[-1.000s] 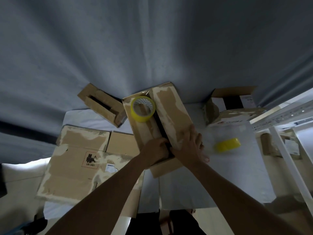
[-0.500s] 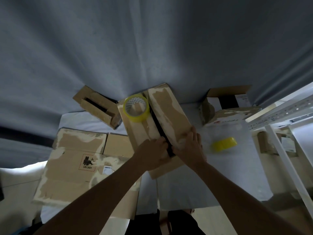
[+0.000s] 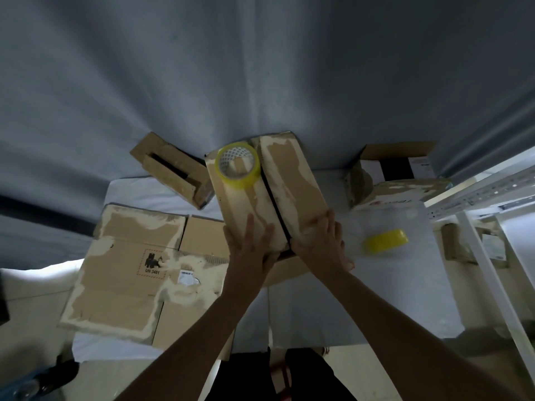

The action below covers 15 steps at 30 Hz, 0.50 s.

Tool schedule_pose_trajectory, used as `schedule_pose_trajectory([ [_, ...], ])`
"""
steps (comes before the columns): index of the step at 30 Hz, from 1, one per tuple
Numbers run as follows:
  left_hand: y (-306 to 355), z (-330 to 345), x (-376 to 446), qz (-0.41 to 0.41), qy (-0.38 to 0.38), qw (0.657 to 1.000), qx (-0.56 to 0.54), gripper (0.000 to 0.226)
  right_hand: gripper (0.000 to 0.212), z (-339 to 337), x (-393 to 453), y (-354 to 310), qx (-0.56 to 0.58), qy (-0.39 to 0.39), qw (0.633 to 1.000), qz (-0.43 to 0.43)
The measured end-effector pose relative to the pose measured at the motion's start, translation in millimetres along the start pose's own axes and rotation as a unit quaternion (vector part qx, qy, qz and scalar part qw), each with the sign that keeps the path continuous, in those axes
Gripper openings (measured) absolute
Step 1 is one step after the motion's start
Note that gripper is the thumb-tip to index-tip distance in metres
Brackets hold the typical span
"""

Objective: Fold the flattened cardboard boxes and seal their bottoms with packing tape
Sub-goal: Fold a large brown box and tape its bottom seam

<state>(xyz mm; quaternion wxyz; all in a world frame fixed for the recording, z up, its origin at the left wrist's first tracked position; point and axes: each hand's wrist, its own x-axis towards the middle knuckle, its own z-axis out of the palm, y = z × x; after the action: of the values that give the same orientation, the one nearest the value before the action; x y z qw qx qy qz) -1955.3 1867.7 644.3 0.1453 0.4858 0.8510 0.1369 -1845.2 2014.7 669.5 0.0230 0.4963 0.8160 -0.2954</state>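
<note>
A folded-up cardboard box [image 3: 292, 183] stands in the middle of the table with its two bottom flaps closed and a dark seam between them. My left hand [image 3: 250, 250] lies flat with straight fingers on the left flap near its front edge. My right hand [image 3: 321, 247] presses flat on the right flap beside the seam. A roll of yellowish packing tape [image 3: 238, 164] rests on the far end of the left flap. Flattened cardboard boxes [image 3: 127, 270] lie stacked at the left of the table.
A second yellow tape roll [image 3: 386, 241] lies on the white table cover [image 3: 333, 308] to the right. A small folded box [image 3: 173, 169] sits at the back left, an open box [image 3: 396, 178] at the back right. A white metal rack [image 3: 486, 256] stands at the right edge.
My left hand has uncurled from the seam and now lies flat on the left flap. The right hand has stayed pressing on the right flap.
</note>
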Motion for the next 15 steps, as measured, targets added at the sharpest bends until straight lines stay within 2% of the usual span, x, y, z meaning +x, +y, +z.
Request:
schedule_pose_trajectory([
  [4,-1.7,8.5,-5.3,-0.012,0.026,0.999,0.030,0.058,0.077,7.5,-10.6,-3.2,-0.030,-0.015,0.999,-0.034],
  [7,-2.2,10.6,-7.7,-0.016,0.019,0.999,0.048,0.057,0.078,8.2,-13.7,1.0,-0.049,-0.008,0.997,-0.060],
  [11,-4.2,20.0,-9.7,-0.018,0.021,0.998,0.054,0.055,0.103,0.0,-12.8,24.7,-0.103,-0.031,0.988,-0.113],
  [15,-7.1,31.9,-9.7,-0.015,-0.027,0.995,0.096,0.056,0.089,-1.2,-10.0,38.4,-0.112,-0.034,0.982,-0.145],
])
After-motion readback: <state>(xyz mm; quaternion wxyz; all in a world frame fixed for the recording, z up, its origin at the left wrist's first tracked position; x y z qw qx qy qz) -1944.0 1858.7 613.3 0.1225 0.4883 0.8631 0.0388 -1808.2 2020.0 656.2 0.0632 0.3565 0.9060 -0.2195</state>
